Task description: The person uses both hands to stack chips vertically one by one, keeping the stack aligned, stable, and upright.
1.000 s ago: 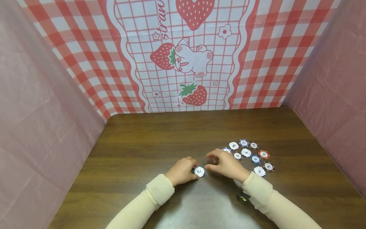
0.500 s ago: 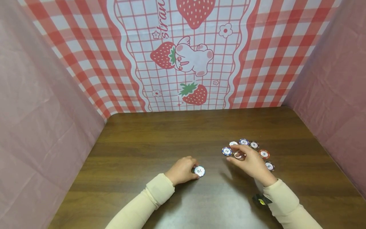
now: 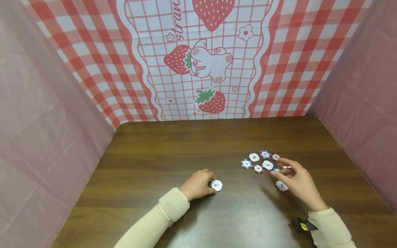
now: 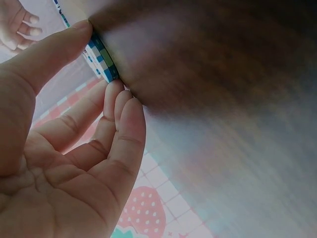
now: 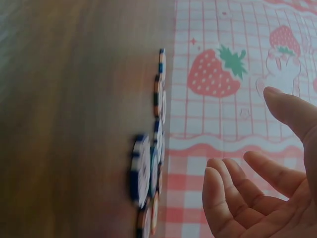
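Note:
My left hand (image 3: 196, 186) rests low at the middle of the table and pinches a short stack of poker chips (image 3: 216, 185), whose white-faced top chip reads 10. In the left wrist view, thumb and fingers grip the blue-and-white checked edges of the chips (image 4: 102, 58). Over the loose chips on the right hovers my right hand (image 3: 300, 184), thumb and fingers spread with nothing between them. It partly hides a red chip and a blue chip (image 3: 276, 169). A white chip marked 5 (image 3: 282, 186) lies beneath its thumb side.
Several more chips lie flat in a loose cluster, among them a blue chip (image 3: 246, 164), a brown chip (image 3: 258, 168) and a white chip (image 3: 254, 157). A checked strawberry cloth (image 3: 211, 69) hangs along the table's (image 3: 149, 148) far edge, with pink cloth at both sides.
My right hand has moved away from the stack, rightward over the loose chips. The left hand has stayed still, holding the stack.

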Tool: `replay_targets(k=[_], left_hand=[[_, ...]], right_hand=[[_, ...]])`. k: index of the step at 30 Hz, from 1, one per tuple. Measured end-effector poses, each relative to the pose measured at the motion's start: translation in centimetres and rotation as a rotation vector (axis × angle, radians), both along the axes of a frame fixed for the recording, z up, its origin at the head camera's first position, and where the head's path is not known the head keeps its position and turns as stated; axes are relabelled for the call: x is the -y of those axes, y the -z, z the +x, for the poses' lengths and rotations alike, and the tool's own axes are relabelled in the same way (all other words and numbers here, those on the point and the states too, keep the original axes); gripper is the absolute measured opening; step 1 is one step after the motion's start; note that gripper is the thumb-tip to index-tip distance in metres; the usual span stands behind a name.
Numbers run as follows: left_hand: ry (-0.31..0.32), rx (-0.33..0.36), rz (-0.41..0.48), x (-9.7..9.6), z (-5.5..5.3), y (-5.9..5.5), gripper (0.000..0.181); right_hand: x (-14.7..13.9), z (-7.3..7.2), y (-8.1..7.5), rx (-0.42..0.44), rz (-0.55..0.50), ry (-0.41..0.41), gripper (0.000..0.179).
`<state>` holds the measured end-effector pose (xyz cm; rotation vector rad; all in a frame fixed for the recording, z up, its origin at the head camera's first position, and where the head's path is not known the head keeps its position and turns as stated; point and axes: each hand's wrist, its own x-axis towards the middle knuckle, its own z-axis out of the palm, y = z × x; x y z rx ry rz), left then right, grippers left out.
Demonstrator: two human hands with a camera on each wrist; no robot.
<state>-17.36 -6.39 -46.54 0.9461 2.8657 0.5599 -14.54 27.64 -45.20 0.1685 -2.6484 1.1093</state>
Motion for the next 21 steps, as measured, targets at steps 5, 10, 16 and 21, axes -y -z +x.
replay_targets(k=[5, 10, 16, 21], left_hand=[[-0.001, -0.001, -0.004, 0.0, 0.0, 0.0, 0.031], [-0.002, -0.002, -0.008, 0.0, 0.0, 0.1, 0.031], [-0.006, -0.001, -0.007, 0.0, 0.0, 0.1, 0.031], [-0.006, 0.003, -0.011, 0.0, 0.0, 0.0, 0.031]], right_hand=[[-1.0, 0.5, 0.4, 0.01, -0.023, 0.005, 0.052], [-1.7, 0.8, 0.8, 0.034, -0.017, 0.017, 0.052], [-2.4, 1.2, 0.9, 0.066, 0.053, 0.065, 0.053], [-2.7, 1.4, 1.0, 0.11, 0.09, 0.08, 0.051]])
